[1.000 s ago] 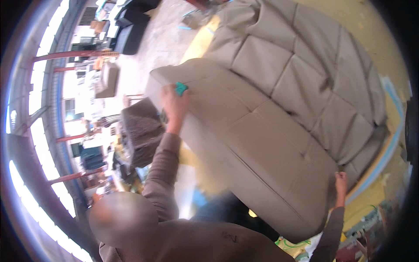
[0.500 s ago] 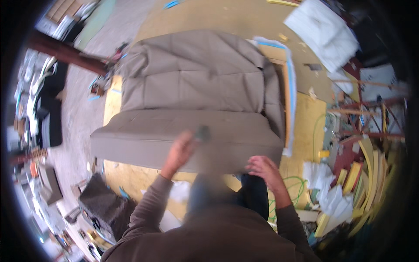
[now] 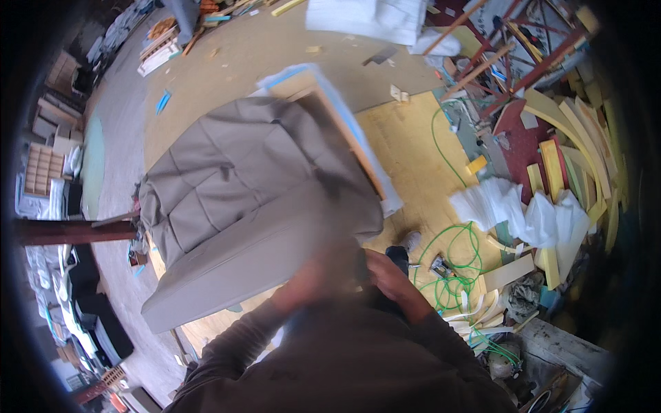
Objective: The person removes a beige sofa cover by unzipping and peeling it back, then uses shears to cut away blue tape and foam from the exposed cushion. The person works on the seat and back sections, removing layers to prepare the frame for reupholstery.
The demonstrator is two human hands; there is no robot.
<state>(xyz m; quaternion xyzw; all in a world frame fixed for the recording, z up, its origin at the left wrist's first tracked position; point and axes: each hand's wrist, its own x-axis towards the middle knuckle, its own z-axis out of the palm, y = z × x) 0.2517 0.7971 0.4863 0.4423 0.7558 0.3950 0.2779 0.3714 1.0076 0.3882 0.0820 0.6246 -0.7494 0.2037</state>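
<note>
At nine o'clock a dark red post (image 3: 76, 233) runs in from the rim; between nine and ten lies a creased, quilted grey-brown cover (image 3: 227, 158), and at eight, against its near side, the long padded grey-brown seat (image 3: 227, 275), slanting up toward the middle. Between six and seven, the left hand (image 3: 303, 282) is just beside the seat's near edge, badly blurred; whether its fingers are spread or pinching, I cannot tell (half a second ago it carried a small dark green thing, which I cannot pick out now). Toward half past twelve, a board (image 3: 352, 146) edged in blue and white borders the cover. At five o'clock the right hand (image 3: 389, 275) has drawn in near the left, its fingertips lost behind a dark blur, so its grip cannot be told either. Half a second ago both hands stood farther apart along the seat front, and the view has since swung so the seat slopes down to the left. I judge this a gap in working over the upholstery, with attention perhaps on something between the hands. Farther right, a green hose (image 3: 475, 249) coils at four o'clock, and crumpled white sheets (image 3: 482, 203) lie at three.
</note>
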